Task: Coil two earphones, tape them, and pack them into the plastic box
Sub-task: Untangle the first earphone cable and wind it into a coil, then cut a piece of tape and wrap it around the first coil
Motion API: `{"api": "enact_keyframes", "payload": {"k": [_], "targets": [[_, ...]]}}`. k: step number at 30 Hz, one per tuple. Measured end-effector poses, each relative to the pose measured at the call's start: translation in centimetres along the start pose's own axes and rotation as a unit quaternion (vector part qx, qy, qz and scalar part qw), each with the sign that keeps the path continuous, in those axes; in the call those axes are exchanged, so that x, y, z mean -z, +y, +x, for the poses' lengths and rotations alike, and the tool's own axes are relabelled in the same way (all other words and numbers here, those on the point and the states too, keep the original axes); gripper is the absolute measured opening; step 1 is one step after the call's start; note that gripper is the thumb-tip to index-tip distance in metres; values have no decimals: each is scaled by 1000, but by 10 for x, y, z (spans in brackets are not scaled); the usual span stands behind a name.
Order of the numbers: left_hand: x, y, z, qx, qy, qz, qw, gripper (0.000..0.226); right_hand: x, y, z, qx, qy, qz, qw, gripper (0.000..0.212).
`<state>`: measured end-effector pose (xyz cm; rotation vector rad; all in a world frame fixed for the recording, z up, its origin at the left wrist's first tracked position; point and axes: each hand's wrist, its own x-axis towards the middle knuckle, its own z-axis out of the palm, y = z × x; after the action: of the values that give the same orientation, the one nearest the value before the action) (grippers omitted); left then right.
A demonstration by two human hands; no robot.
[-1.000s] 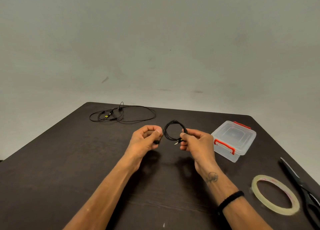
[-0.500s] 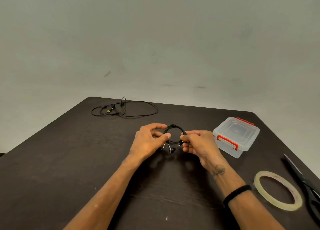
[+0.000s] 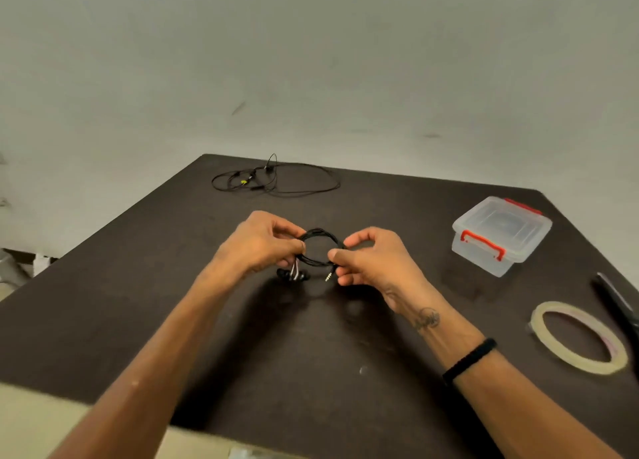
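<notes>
A black earphone wound into a small coil (image 3: 320,234) is held between both hands just above the dark table (image 3: 138,285). My left hand (image 3: 261,242) pinches the coil's left side, with the earbuds (image 3: 292,276) hanging below it. My right hand (image 3: 371,259) pinches the right side, and the jack plug (image 3: 329,277) sticks out beneath the fingers. A second black earphone (image 3: 276,180) lies loose and uncoiled at the table's far edge. The clear plastic box (image 3: 501,235) with red latches sits shut at the right. A roll of clear tape (image 3: 579,337) lies flat at the near right.
Black scissors (image 3: 619,306) lie along the table's right edge beside the tape roll. A pale wall stands behind the table. The table's near edge runs across the bottom left, with a light floor or surface below it.
Both hands have lowered the coil toward the table, and the earbuds now hang free under my left hand. The view has tilted downward, so the table shows more fully.
</notes>
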<state>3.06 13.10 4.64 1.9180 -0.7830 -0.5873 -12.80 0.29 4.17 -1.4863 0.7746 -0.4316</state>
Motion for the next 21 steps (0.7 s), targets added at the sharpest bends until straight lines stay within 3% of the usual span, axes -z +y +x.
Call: {"api": "enact_keyframes", "payload": {"k": [4, 8, 12, 16, 21], "targets": [[24, -10, -34, 25, 3, -11, 1000, 13, -26, 4, -18, -4, -30, -18, 999, 32], [19, -19, -47, 41, 5, 17, 999, 12, -28, 13, -35, 6, -13, -55, 998, 27], [12, -17, -52, 33, 9, 117, 993, 13, -22, 19, -48, 29, 3, -141, 990, 20], [8, -12, -61, 2, 25, 210, 977, 19, -16, 12, -59, 65, 16, -289, 955, 15], [10, -6, -66, -22, 63, 228, 971, 25, -5, 12, -61, 61, 19, -279, 958, 16]]}}
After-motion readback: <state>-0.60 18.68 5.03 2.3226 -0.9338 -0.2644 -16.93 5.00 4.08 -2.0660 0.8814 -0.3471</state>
